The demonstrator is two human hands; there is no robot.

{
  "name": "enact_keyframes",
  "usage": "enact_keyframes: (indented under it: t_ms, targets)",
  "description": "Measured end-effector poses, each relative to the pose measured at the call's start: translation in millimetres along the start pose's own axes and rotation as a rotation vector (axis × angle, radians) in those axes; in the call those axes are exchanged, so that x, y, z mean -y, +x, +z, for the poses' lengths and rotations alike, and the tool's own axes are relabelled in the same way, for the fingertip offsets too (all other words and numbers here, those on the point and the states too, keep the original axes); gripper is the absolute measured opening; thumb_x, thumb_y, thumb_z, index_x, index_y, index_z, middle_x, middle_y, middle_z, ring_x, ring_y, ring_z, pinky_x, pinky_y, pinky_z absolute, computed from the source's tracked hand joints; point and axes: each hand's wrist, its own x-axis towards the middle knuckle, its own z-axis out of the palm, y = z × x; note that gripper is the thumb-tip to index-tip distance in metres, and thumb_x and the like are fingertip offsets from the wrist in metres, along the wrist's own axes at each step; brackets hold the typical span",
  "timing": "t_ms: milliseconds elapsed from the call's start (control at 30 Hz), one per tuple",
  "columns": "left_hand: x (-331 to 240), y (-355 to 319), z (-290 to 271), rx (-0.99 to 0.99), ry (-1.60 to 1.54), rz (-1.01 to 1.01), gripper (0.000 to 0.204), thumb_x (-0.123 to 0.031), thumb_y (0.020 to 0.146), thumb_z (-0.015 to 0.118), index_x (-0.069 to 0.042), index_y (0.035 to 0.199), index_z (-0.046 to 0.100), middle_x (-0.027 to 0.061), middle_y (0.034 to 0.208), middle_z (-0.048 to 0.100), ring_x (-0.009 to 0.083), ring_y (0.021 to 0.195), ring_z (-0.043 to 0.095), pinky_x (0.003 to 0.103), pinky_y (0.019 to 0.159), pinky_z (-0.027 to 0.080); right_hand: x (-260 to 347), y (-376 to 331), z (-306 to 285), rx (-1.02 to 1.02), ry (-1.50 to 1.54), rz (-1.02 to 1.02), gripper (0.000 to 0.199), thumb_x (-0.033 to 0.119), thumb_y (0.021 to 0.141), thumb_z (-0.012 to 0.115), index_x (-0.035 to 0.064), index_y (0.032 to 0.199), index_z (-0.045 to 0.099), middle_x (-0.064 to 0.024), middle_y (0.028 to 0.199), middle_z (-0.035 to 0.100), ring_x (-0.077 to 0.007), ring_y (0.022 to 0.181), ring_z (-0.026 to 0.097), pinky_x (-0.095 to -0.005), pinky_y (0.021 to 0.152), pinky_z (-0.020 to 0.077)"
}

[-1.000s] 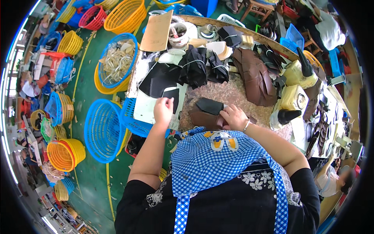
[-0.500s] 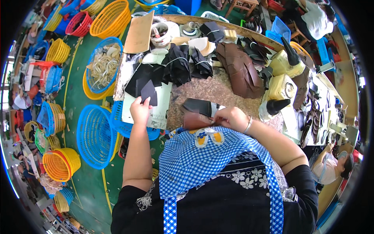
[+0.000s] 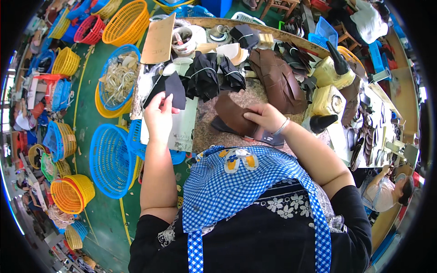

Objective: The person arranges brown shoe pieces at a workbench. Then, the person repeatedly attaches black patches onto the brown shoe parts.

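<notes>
floor, far left: yellow, blue and red plastic baskets; big blue basket (image 3: 110, 160) just left of the worktop edge
basket behind it: blue-on-yellow basket (image 3: 116, 82) full of pale strips
left hand (image 3: 158, 119): raised over the worktop's left edge, fingers pinched on a black cut piece (image 3: 167, 88), held up off the surface
under left hand: pale sheet (image 3: 183, 127) lying flat on the worktop
worktop (image 3: 205, 132): speckled brown, crowded at the back
back of worktop: black bundles (image 3: 205, 75) tied with string, cardboard sheet (image 3: 158, 40), small tub
right hand (image 3: 266, 117): flat, fingers pressing down a brown leather piece (image 3: 233, 114) at worktop centre, dark piece partly beneath it; pressing, not gripping
right of that: stack of brown leather (image 3: 277, 79), yellow machine (image 3: 328, 101) with a black nozzle
step, judged: pairing pieces, black one picked, brown one held ready
next move, judged: needs black piece carried right and lined up edge to edge on the brown one; right hand must keep it from sliding
far right: another person seated, apart
</notes>
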Motion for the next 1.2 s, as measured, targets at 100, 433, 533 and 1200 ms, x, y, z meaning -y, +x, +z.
enact_keyframes:
  t_ms: [100, 433, 533, 1200]
  targets:
    - [-20.8, -2.7, 5.8, -0.034, -0.004, 0.061, 0.022, -0.009, 0.085, 0.061, 0.007, 0.101, 0.060, 0.0081, 0.070, 0.063, 0.0113, 0.056, 0.062, 0.023, 0.051, 0.046, 2.3, 4.0, -8.5, 0.013, -0.052, -0.096, 0.026, 0.022, 0.082, 0.064, 0.0019, 0.099, 0.064, -0.0107, 0.080, 0.065, -0.0162, 0.071, 0.060, -0.0291, 0.069, 0.0480]
    - [-29.3, -36.2, 84.0, 0.788, 0.533, 0.616, 0.016, -0.011, 0.079, 0.060, -0.007, 0.094, 0.066, 0.0123, 0.082, 0.065, 0.0282, 0.074, 0.063, 0.032, 0.068, 0.049, 21.1, -19.5, 13.2, 0.373, -0.411, -0.214, 0.039, 0.027, 0.072, 0.070, 0.0071, 0.104, 0.060, -0.0164, 0.090, 0.064, -0.0318, 0.085, 0.062, -0.0387, 0.076, 0.0481]
    - [-30.5, -36.8, 90.7, 1.077, 0.494, 0.303, 0.017, -0.011, 0.078, 0.060, -0.007, 0.094, 0.066, 0.0141, 0.082, 0.065, 0.0285, 0.074, 0.064, 0.033, 0.068, 0.049, 12.1, -21.5, 16.7, 0.502, -0.274, -0.245, 0.039, 0.023, 0.072, 0.069, 0.0084, 0.106, 0.058, -0.0160, 0.091, 0.064, -0.0326, 0.086, 0.062, -0.0393, 0.076, 0.0481]
    - [-77.4, -37.7, 58.3, 1.129, 0.413, 0.159, 0.034, -0.028, 0.073, 0.072, 0.000, 0.090, 0.063, 0.0176, 0.085, 0.065, 0.0295, 0.077, 0.064, 0.034, 0.069, 0.050, 42.9, -39.0, -7.5, 0.074, -0.272, -0.112, 0.035, 0.025, 0.062, 0.080, 0.0031, 0.087, 0.068, -0.0094, 0.069, 0.065, -0.0158, 0.062, 0.063, -0.0273, 0.059, 0.0496]
